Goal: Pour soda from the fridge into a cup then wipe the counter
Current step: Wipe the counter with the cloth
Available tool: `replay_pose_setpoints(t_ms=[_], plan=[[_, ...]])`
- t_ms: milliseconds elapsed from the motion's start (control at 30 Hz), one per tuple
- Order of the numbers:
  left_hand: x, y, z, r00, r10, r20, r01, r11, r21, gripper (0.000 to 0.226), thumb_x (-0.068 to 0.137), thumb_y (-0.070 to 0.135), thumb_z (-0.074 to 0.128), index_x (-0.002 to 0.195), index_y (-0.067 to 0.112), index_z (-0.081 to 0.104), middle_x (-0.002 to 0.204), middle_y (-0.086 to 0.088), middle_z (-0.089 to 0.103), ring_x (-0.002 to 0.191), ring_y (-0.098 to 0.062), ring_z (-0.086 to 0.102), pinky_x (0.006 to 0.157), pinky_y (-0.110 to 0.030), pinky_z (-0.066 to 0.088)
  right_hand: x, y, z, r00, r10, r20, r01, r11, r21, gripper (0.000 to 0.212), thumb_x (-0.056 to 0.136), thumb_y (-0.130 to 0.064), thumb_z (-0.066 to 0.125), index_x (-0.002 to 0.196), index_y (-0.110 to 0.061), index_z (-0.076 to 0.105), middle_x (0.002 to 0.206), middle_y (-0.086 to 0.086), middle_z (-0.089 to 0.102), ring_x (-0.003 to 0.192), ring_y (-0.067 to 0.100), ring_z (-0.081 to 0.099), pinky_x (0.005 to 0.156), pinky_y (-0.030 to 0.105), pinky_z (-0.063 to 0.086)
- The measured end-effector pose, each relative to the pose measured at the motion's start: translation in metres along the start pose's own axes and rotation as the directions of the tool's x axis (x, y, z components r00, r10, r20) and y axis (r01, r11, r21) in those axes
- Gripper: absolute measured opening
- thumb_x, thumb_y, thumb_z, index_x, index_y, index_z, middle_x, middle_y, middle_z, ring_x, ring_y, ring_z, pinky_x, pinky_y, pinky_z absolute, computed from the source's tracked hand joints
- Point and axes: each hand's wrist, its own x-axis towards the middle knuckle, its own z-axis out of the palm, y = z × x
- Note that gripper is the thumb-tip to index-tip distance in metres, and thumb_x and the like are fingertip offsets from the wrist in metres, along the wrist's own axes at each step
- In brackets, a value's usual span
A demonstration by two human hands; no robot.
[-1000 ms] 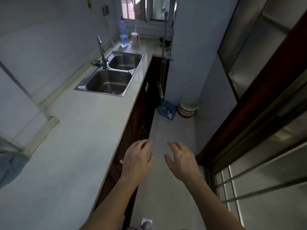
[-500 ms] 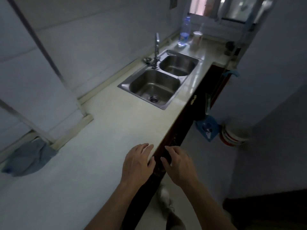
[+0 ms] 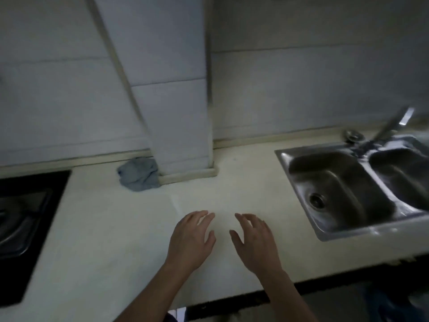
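A pale cream counter (image 3: 111,233) runs across the view. A crumpled blue-grey cloth (image 3: 139,174) lies at the back of it, against the foot of a tiled wall column. My left hand (image 3: 191,240) and my right hand (image 3: 254,242) hover side by side over the counter's middle, palms down, fingers spread, holding nothing. The cloth sits well beyond and to the left of my left hand. No fridge, soda or cup is in view.
A steel double sink (image 3: 348,187) with a tap (image 3: 390,126) fills the right side. A black cooktop (image 3: 25,226) is set into the counter at the left. The tiled column (image 3: 176,89) juts out from the back wall. The counter's dark front edge (image 3: 232,300) runs below my forearms.
The view has swung left from the aisle to face the counter and wall. The bottle and cup by the window have left the view. Both hands stay open.
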Motion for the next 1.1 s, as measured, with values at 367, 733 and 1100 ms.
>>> replay_pose_setpoints(t_ms=[367,733,1100], plan=[[-0.016,-0.126,-0.028,0.931,-0.365,-0.01,0.365,0.93,0.046,0.044,0.082,0.029,0.059,0.124,0.022,0.068,0.124,-0.001,0.068,0.11,-0.021,0.065,0.091,-0.036,0.054,0.093,-0.077,0.086,0.936,-0.297,0.187,0.288,0.955,0.074,0.044,0.083,-0.038,0.063,0.122,-0.017,0.064,0.114,0.005,0.067,0.101,0.026,0.065,0.088,0.041,0.053],[0.098,-0.286,-0.019,0.959,-0.284,0.009,0.282,0.955,0.089,0.049,0.086,0.029,0.065,0.134,0.017,0.058,0.141,-0.014,0.052,0.119,-0.033,0.055,0.091,-0.04,0.052,0.141,-0.063,0.163,0.932,-0.252,0.262,0.286,0.953,-0.102,0.057,0.089,-0.051,0.046,0.137,-0.021,0.054,0.142,0.008,0.053,0.128,0.032,0.051,0.097,0.049,0.049],[0.171,-0.357,0.036,0.918,-0.27,0.29,0.186,0.94,0.286,0.064,0.092,0.072,0.007,0.152,0.052,0.0,0.167,0.006,-0.002,0.152,-0.029,-0.007,0.119,-0.057,0.004,0.143,-0.039,0.168,0.913,-0.069,0.401,0.171,0.959,-0.226,0.076,0.088,-0.078,0.024,0.153,-0.04,0.018,0.16,-0.01,0.022,0.146,0.019,0.025,0.104,0.049,0.043]])
